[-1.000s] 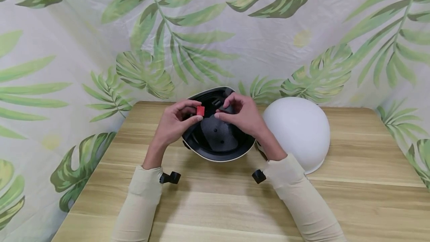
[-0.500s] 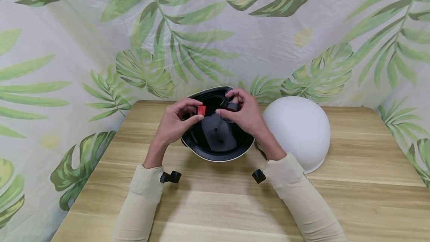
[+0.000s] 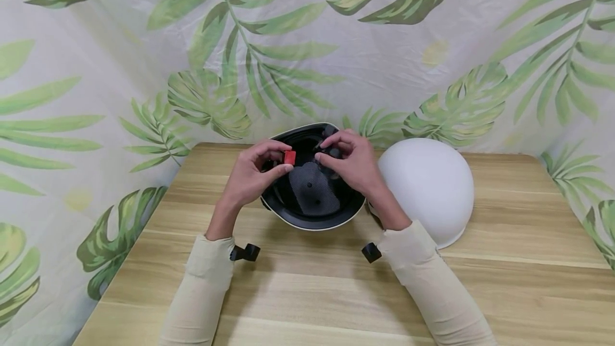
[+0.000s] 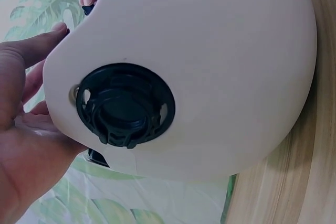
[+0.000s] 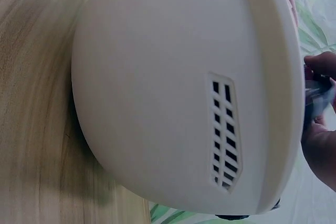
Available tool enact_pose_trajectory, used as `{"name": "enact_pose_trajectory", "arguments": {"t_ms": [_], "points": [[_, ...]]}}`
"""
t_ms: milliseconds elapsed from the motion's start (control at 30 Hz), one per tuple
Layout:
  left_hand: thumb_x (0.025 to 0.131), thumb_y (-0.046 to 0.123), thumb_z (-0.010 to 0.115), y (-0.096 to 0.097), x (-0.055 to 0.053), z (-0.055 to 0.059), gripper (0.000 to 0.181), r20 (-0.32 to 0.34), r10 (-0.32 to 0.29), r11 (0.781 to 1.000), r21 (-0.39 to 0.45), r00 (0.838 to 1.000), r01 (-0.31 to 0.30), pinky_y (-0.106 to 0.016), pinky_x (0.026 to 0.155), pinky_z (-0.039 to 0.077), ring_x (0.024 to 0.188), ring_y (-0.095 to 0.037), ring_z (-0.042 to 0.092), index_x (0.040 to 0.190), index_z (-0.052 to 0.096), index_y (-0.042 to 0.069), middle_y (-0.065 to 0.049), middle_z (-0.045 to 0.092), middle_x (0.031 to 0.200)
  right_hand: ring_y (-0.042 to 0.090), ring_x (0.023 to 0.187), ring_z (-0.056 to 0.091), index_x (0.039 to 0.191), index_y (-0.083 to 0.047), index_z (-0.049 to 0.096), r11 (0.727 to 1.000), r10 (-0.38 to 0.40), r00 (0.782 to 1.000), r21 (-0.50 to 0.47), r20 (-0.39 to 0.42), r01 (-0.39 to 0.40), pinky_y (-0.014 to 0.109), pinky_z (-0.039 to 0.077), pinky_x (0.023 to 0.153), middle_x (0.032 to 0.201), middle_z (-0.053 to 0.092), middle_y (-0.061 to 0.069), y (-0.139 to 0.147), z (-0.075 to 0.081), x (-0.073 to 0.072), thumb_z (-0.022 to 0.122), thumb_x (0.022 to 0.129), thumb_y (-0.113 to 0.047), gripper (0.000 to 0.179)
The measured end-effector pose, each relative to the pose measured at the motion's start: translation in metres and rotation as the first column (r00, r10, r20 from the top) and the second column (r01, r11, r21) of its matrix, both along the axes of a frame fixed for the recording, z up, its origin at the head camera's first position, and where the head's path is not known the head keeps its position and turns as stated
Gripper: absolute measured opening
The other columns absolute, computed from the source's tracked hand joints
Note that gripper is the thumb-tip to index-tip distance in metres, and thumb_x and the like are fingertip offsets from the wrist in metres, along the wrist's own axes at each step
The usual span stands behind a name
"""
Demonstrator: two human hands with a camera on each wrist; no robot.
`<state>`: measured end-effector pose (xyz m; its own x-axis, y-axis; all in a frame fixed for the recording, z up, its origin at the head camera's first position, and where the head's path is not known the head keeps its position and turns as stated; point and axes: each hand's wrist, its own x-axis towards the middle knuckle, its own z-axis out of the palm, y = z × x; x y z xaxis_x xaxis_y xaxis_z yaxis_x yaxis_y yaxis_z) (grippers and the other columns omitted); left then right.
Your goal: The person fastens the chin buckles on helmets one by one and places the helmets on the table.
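Cloth point(image 3: 288, 41) fills the back here, thin and wrinkled, printed with broad green leaves over pale grey. Below it spreads the table point(image 3: 307, 292), light wood grain running in bands side to side. And here's the helmet point(image 3: 312, 225) on the wood, hollow side up, a smooth off-white shell with a black lining and a finely textured, rounded pad point(image 3: 307, 194) in the bowl. Just beside it, on the person's right, sits a dome point(image 3: 425, 191), white, matte, round side up.

In come two sleeves point(image 3: 197, 292), cream, soft, gently creased, and out of them the hands, both up at the helmet's hollow. The left hand point(image 3: 252, 172) has thumb and fingertips curled in on a red clip point(image 3: 290, 157), glossy and boxy, near the rim. The right hand point(image 3: 353, 167) has forefinger and thumb nearly meeting, pinching a black piece point(image 5: 317, 98), too blurred in the right wrist view to make out its shape.

On the shell, a slatted vent point(image 5: 224, 132) on one side, a round black ridged knob point(image 4: 126, 106) on the other.

And the change from half a second ago: those right fingertips draw closer together, the black piece now mostly tucked behind them. Red clip, helmet and dome all hold their places!
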<state>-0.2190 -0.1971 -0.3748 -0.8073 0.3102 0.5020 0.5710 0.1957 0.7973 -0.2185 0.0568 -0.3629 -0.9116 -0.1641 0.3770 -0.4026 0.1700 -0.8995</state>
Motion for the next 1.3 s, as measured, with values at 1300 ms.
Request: {"name": "enact_pose_trajectory", "arguments": {"t_ms": [1300], "points": [[0.105,0.010,0.063,0.006,0.002,0.000,0.027,0.027,0.048,0.993,-0.112,0.998,-0.045,-0.017,0.087,0.050,0.099,-0.006,0.064,0.130,0.071,0.002,-0.017,0.075,0.118,0.020,0.099,0.073,0.121,-0.004,0.073,0.987,0.135,0.988,0.072,0.076,-0.141,0.020,0.059,0.081,0.122,0.073,0.016,0.011,-0.010,0.001,0.081,0.092,-0.008,0.030]]}}
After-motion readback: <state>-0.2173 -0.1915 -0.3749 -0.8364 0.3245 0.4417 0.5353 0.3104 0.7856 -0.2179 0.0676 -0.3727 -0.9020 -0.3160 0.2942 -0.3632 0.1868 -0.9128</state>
